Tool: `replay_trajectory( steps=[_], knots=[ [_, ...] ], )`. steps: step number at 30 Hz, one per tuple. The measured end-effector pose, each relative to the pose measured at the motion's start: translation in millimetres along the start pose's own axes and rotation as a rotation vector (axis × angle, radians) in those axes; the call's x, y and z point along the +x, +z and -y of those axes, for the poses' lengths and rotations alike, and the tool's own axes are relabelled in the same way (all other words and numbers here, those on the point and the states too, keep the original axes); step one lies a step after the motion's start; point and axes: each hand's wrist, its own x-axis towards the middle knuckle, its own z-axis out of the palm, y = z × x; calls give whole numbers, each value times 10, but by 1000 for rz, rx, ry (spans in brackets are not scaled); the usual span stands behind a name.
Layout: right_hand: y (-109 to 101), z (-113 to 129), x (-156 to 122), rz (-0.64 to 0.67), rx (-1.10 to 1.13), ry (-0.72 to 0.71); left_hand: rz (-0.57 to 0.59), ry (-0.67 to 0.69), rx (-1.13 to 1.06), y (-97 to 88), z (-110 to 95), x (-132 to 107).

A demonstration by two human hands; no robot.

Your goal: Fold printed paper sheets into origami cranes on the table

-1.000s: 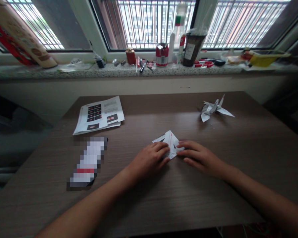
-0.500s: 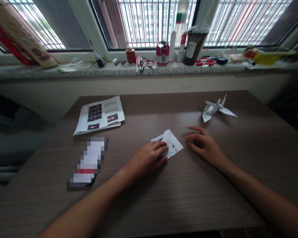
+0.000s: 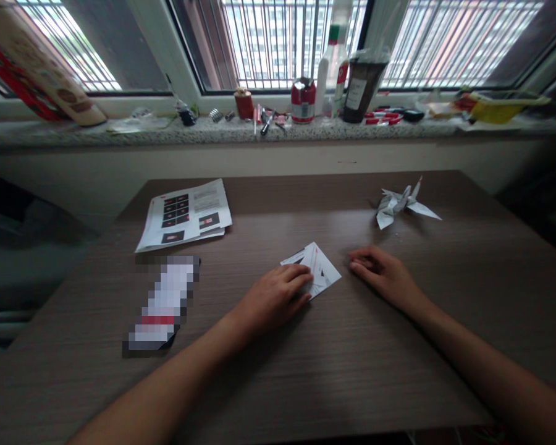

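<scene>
My left hand (image 3: 278, 295) lies over a small folded sheet of printed paper (image 3: 323, 275), its fingers on top and its thumb at the near edge, keeping it against the table. The paper is diamond-shaped, with a pointed corner to the right; its left part is hidden under my fingers. Just right of that corner, my right hand (image 3: 383, 274) rests at the tabletop with curled fingers and thumb drawn together, apart from the paper. Nothing shows between them. Beyond my right hand sits a folded paper crane (image 3: 402, 204) with spread wings.
Printed sheets (image 3: 185, 213) lie at the back left of the brown table (image 3: 278, 377). Nearer, a phone (image 3: 164, 303) has its screen blurred out. Along the windowsill (image 3: 204, 137) stand a red can (image 3: 303, 100), a dark drink cup (image 3: 364, 89), a bottle and small items.
My right hand's fingers have curled in and closed toward the thumb; before, they were stretched apart. My left hand and the folded paper have stayed in place.
</scene>
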Motion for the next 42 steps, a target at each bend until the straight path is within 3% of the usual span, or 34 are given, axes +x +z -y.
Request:
replay_trajectory(
  steps=[13,19,24,28,37,42],
  knots=[
    [5,101,-65,63,-233,-292,33,16,-2,-6,0,4],
    [-17,82,-61,80,-383,-332,28,37,24,-27,-16,17],
    [-56,-16,-61,233,-614,-399,30,29,70,-51,-25,19],
    [-99,-97,-101,-54,-708,-222,29,-1,127,-41,-5,0],
    [-49,-43,-108,249,-558,-340,11,0,187,-14,70,-10],
    [4,-143,-48,-3,-659,-185,12,-15,172,-22,85,3]
  ],
)
